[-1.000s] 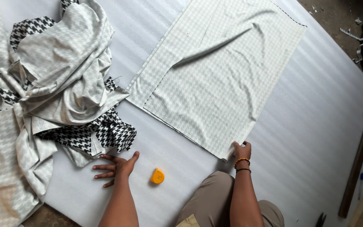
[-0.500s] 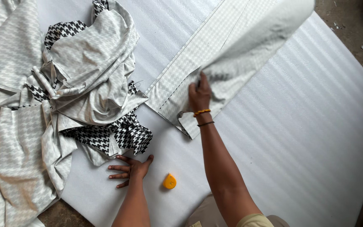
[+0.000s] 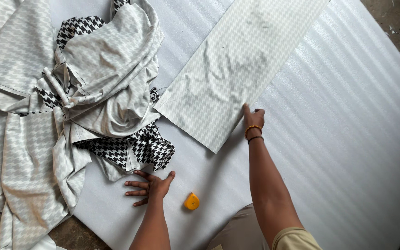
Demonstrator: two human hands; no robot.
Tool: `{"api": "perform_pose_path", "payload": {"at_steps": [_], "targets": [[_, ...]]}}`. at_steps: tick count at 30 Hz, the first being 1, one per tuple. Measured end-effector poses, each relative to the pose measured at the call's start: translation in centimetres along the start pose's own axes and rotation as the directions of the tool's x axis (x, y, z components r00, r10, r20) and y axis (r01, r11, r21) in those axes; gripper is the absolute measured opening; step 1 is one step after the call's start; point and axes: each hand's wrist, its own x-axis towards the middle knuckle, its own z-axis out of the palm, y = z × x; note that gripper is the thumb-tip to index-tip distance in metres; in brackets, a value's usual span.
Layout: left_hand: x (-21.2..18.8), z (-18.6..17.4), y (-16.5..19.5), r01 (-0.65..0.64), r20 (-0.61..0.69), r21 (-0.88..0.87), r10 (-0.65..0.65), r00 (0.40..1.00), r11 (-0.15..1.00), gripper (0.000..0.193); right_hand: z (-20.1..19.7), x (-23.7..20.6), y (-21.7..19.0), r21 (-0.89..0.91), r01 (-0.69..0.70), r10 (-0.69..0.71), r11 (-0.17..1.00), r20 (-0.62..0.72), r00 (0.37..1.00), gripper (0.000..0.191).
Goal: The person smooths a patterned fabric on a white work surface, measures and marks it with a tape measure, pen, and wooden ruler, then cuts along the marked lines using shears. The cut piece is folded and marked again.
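Item 1 — folded cloth panel (image 3: 237,69): pale grey-white w/ fine houndstooth weave, long strip lying flat on the mat, running from approx. 7 o'clock of centre up to 1 o'clock, top end out of frame. Some soft wrinkles mid-length.

Item 2 — right hand (image 3: 253,118): at the panel's long right edge, near its lower corner. Fingers curled at the edge, index extended along it; touching the cloth, but whether it pinches the edge or just presses — cannot tell. Orange and dark bangles at the wrist.

Item 3 — left hand (image 3: 150,186): at approx. 7 o'clock of frame, flat on the mat, fingers spread, palm down, holding nothing. Just below the dark check cloth.

Item 4 — yellow-orange tape measure (image 3: 191,202): small, rounded, on the mat just at 3 o'clock of the left hand, apart from it.

Item 5 — heap of fabric (image 3: 103,78): crumpled pale houndstooth pieces at 9–11 o'clock, w/ black-and-white check cloth (image 3: 140,148) showing under it.

Item 6 — white ribbed foam mat (image 3: 348,139): covers the floor under everything.
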Motion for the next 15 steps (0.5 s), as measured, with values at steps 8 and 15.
{"api": "perform_pose_path", "payload": {"at_steps": [8,15], "targets": [[-0.1,-0.3,0.5,0.021,0.01,0.019,-0.022,1.0,1.0,0.159,5.3,-4.8,-1.1,0.101,0.477,-0.429,0.873,-0.306,0.85,0.037],[0.4,0.3,0.6,0.063,0.001,0.069,-0.063,0.998,0.996,0.159,9.1,-6.1,-11.2,-0.079,0.925,-0.924,0.372,0.067,0.377,0.036]]}}
